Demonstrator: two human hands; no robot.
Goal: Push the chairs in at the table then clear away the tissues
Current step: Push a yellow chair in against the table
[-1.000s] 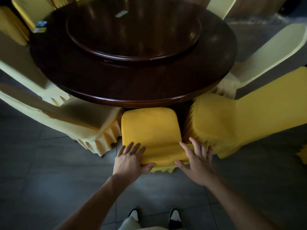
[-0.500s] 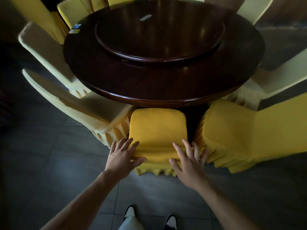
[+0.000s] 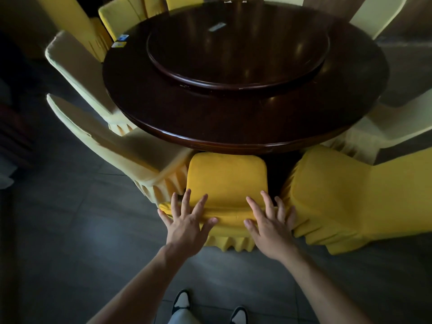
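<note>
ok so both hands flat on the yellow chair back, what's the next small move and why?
Probably lift both hands off and turn to the yellow chair on the right. The left hand and right hand rest open on the middle yellow chair, whose back already nearly meets the round table edge, while the right one sits angled outward.

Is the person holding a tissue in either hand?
No, the left hand and right hand lie flat on the yellow fabric-covered chair.
</note>
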